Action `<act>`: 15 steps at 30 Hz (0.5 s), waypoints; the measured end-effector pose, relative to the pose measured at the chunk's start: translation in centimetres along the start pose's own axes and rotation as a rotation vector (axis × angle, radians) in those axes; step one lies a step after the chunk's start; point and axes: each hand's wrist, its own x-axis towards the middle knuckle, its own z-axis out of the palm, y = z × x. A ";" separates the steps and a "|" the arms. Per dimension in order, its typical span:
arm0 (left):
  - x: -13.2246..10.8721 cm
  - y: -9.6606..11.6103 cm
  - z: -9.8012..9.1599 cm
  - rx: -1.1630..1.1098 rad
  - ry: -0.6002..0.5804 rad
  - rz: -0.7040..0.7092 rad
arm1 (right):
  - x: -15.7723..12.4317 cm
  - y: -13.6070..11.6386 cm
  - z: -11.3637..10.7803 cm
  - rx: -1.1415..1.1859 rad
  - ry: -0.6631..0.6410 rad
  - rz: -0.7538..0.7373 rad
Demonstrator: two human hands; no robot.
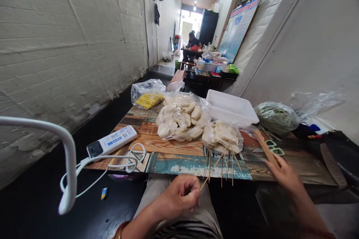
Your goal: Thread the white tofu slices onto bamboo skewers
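My left hand (183, 192), closed low in front of my lap, pinches the end of a thin bamboo skewer (206, 183). That skewer points up towards a pile of pale, soft-looking slices (223, 134) on clear plastic. Several other skewers (227, 166) stick out of this pile over the table's front edge. At the right, my right hand (284, 173) is wrapped round a tan bundle (265, 145) that looks like bamboo skewers, though it is blurred. A larger clear bag of the same pale slices (182, 117) lies left of the pile.
Behind the pile stands a white plastic tray (234, 108). Green-handled scissors (275, 147) lie beside my right hand, near a bag of greens (277, 115). A white power bank-like device (112, 140) with a cable and a yellow packet (148, 100) are left. A person (193, 40) sits far back.
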 end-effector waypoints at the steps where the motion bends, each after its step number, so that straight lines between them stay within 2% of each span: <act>1: 0.1 -0.1 -0.1 -0.055 -0.005 -0.015 | 0.2 0.8 0.2 -0.020 -0.052 -0.025; 4: 0.4 -0.5 -0.1 -0.138 0.002 -0.023 | 0.8 2.3 1.1 -0.049 -0.148 -0.075; 9: 0.7 -0.6 -0.1 -0.142 0.017 -0.007 | 1.4 2.2 3.3 -0.080 -0.150 -0.161; 12: 0.6 -0.6 -0.3 -0.120 0.031 0.002 | 0.9 0.7 3.1 -0.072 -0.082 -0.196; 15: 0.5 -0.2 -0.6 0.031 0.055 0.016 | -0.9 -2.7 1.2 -0.036 0.036 -0.222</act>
